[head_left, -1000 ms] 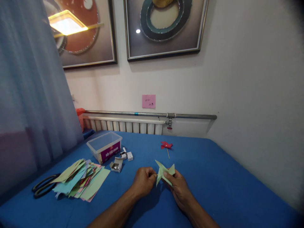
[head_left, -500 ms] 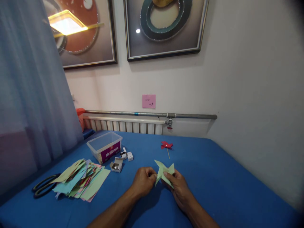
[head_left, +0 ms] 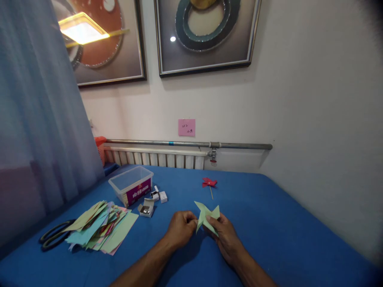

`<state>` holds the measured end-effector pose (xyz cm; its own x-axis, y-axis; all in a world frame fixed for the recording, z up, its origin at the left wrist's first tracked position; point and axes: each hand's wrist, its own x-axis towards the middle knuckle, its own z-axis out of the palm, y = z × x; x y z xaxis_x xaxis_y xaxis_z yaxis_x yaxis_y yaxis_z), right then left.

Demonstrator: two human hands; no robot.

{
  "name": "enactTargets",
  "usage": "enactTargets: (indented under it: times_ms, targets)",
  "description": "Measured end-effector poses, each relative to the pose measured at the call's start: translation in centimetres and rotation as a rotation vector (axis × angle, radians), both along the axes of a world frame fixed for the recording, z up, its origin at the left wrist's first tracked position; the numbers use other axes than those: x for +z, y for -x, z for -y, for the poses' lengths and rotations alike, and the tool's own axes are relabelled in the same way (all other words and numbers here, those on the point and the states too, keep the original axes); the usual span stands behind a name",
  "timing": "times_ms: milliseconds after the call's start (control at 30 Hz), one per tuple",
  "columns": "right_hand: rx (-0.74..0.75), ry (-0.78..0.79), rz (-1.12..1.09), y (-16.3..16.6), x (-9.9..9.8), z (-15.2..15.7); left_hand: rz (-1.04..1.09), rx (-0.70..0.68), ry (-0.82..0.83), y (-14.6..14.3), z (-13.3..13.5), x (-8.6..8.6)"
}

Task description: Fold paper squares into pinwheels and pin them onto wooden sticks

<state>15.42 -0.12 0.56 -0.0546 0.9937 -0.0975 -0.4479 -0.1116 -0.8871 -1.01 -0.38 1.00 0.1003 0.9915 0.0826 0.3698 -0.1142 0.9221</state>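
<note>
A light green paper pinwheel [head_left: 206,217] with pointed blades is held above the blue-covered table. My right hand [head_left: 225,233] grips it from the right, thumb pressed on its middle and fingers behind. Close to the pinwheel's left blade, my left hand [head_left: 182,229] is closed in a pinch. Whatever those fingertips hold, if anything, is hidden. Farther back lies a red pinwheel [head_left: 209,182] on a thin wooden stick [head_left: 212,193].
At the left are a pile of coloured paper [head_left: 101,227] and dark-handled scissors [head_left: 55,235]. Behind stand a clear plastic tub [head_left: 139,193], an open small box [head_left: 146,208] with shiny metal bits, and another small white box [head_left: 163,197]. A radiator [head_left: 161,158] runs along the wall.
The view has shifted very slightly. Both hands and the green pinwheel keep nearly the same positions.
</note>
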Motion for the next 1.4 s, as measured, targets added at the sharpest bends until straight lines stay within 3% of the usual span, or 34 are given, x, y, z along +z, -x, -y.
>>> enactTargets:
  times_ms: [133,333,533,800,1033,1133,1267,1400]
  targets:
    - [-0.051,-0.007,0.015,-0.7,0.0,-0.6,-0.057,-0.058,0.013,0.5,-0.1,0.3]
    - [-0.163,-0.03,0.03,-1.7,0.4,-1.4,-0.353,0.038,-0.148,1.1,0.1,1.0]
    - [-0.166,-0.027,0.043,-1.8,0.4,-1.4,-0.579,-0.041,-0.186,1.1,0.5,1.1]
    - [-0.167,-0.049,0.045,-1.8,0.2,-1.5,-0.592,0.04,-0.153,0.8,0.5,1.0]
    - [-0.167,-0.036,0.078,-1.6,-0.3,-1.7,-0.682,0.018,-0.189,0.9,0.3,0.5]
    - [-0.224,-0.082,0.156,-1.9,-0.4,-2.1,-0.652,0.054,-0.191,1.1,0.0,0.2]
    - [-0.42,-0.121,0.46,-2.4,-0.2,-2.0,-0.555,0.157,-0.146,1.5,-0.8,-0.8]
    - [-0.368,-0.329,0.71,-1.3,-0.1,-0.5,-0.497,0.252,-0.065,1.9,-3.0,-1.2]
